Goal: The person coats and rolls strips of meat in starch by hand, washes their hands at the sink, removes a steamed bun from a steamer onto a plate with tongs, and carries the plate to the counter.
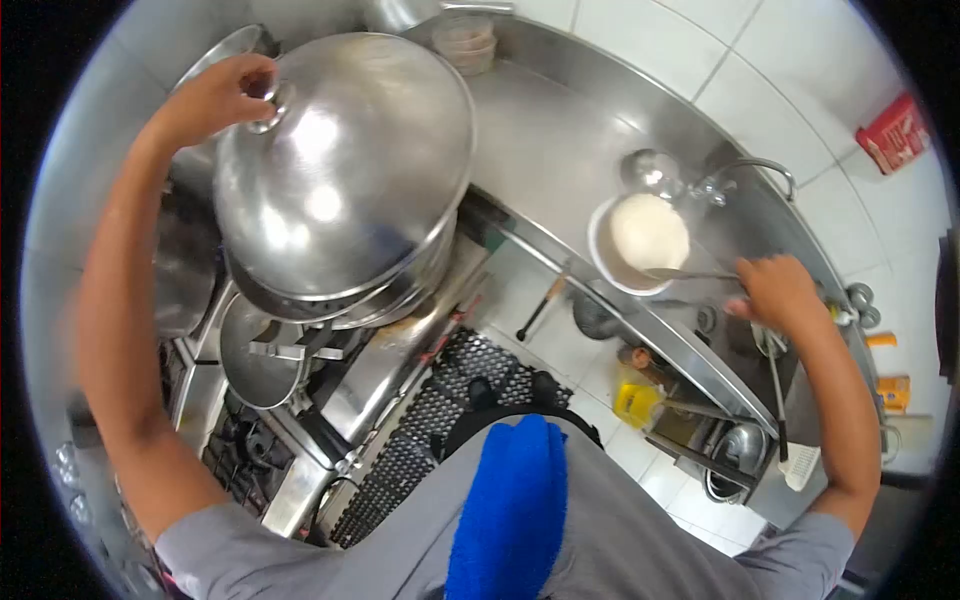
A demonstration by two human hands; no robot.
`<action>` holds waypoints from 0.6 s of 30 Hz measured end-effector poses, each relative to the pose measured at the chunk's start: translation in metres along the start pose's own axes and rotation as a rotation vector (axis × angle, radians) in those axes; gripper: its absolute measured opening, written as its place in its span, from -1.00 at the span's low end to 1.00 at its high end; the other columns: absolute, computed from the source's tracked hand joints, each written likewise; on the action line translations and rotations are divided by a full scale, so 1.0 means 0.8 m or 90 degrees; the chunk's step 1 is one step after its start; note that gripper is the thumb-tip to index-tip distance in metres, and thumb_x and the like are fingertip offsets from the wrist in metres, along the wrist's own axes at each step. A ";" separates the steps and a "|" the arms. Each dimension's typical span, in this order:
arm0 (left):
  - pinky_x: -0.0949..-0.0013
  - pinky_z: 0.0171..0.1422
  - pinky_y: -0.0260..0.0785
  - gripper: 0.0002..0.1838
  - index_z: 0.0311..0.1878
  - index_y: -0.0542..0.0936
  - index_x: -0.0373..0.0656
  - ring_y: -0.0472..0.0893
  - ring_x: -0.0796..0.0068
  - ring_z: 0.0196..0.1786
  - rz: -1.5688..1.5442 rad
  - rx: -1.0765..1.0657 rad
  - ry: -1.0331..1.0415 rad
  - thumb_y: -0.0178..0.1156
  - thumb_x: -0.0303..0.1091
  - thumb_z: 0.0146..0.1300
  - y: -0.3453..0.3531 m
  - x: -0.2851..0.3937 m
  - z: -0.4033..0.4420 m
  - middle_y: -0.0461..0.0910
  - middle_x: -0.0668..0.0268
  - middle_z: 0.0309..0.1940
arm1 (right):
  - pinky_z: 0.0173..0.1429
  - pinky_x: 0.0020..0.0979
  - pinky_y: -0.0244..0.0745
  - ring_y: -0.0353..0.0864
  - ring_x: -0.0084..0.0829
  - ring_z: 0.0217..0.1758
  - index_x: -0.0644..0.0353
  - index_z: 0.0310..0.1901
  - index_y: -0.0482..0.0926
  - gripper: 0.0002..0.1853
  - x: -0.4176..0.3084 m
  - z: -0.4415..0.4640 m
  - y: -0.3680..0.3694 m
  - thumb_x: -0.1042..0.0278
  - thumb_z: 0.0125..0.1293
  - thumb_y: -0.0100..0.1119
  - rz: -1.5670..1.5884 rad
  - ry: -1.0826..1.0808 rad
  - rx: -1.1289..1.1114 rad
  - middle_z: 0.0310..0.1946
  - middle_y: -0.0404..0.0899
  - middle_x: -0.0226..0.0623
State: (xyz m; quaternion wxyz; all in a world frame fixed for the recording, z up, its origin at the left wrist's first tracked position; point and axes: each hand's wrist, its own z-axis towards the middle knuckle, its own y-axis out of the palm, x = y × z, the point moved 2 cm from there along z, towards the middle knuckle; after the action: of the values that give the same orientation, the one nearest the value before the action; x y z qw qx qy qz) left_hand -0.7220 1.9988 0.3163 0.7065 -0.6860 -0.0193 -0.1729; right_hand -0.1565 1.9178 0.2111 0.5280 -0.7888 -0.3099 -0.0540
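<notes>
My left hand [213,100] grips the knob of a large domed metal lid [350,170], which is tilted over a wide metal pot [425,265] on the stove. Whether the lid rests on the pot's rim I cannot tell. On the right, my right hand [778,292] is closed around a thin metal utensil [700,274], its far end at a white bowl [602,245]. A pale rounded mass of food [650,232] fills much of that bowl, which stands on the steel counter. The utensil's head is partly hidden against the food, so its kind is unclear.
A frying pan [262,350] sits on the burners below the pot. Beyond the bowl, a tap [765,165] curves over the steel counter [550,120]. Stacked containers [466,45] stand at the back. A yellow container [638,400] is under the counter. A perforated black mat [410,430] covers the floor.
</notes>
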 end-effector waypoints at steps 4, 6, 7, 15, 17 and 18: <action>0.45 -0.03 0.33 -0.63 -0.12 0.50 -0.31 0.47 0.52 -0.22 0.004 -0.017 0.023 0.25 -0.40 -0.04 0.007 -0.019 0.012 0.46 0.35 -0.36 | -0.20 -0.11 0.44 0.60 -0.04 -0.27 0.25 -0.25 0.50 -0.49 -0.013 -0.065 0.001 -0.09 0.04 0.31 0.219 0.083 0.012 -0.45 0.58 -0.02; 0.45 -0.06 0.33 -0.65 -0.13 0.50 -0.31 0.46 0.52 -0.25 0.036 -0.051 -0.006 0.24 -0.41 -0.04 0.009 -0.031 0.021 0.46 0.35 -0.39 | -0.28 -0.15 0.44 0.59 -0.08 -0.41 0.29 -0.27 0.51 -0.49 -0.018 -0.089 0.031 -0.05 0.02 0.33 0.418 0.078 0.019 -0.52 0.53 -0.01; 0.45 -0.09 0.34 -0.66 -0.14 0.51 -0.32 0.46 0.52 -0.27 0.062 -0.083 -0.034 0.23 -0.42 -0.04 0.010 -0.034 0.025 0.46 0.36 -0.41 | -0.32 -0.19 0.43 0.56 -0.11 -0.47 0.31 -0.30 0.49 -0.49 -0.027 -0.097 0.051 -0.03 -0.02 0.37 0.548 0.087 0.019 -0.55 0.48 0.00; 0.45 -0.10 0.33 -0.64 -0.13 0.52 -0.29 0.44 0.53 -0.26 0.036 -0.095 -0.085 0.27 -0.44 -0.06 0.023 -0.040 0.021 0.47 0.37 -0.36 | -0.42 -0.34 0.42 0.54 -0.42 -0.55 0.32 -0.24 0.55 -0.54 -0.133 -0.108 0.239 0.00 0.13 0.28 0.940 0.205 -0.208 -0.58 0.54 -0.23; 0.44 -0.06 0.33 -0.62 -0.11 0.52 -0.30 0.45 0.53 -0.24 0.058 -0.123 -0.111 0.28 -0.44 -0.06 0.023 -0.033 0.024 0.47 0.36 -0.35 | -0.43 -0.35 0.42 0.53 -0.44 -0.56 0.32 -0.25 0.55 -0.55 -0.153 -0.105 0.259 -0.01 0.15 0.27 0.923 0.216 -0.222 -0.58 0.54 -0.24; 0.45 -0.03 0.33 -0.60 -0.09 0.52 -0.30 0.46 0.52 -0.22 0.048 -0.113 -0.118 0.28 -0.43 -0.06 0.024 -0.035 0.024 0.49 0.35 -0.33 | -0.44 -0.36 0.42 0.53 -0.46 -0.57 0.32 -0.26 0.55 -0.55 -0.159 -0.102 0.266 -0.01 0.16 0.25 0.900 0.225 -0.236 -0.57 0.55 -0.25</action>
State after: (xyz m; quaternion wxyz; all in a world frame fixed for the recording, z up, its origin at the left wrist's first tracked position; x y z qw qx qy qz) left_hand -0.7392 2.0235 0.2912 0.6441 -0.7592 -0.0431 -0.0830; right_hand -0.1224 1.7389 0.0237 0.3375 -0.8554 0.3739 0.1208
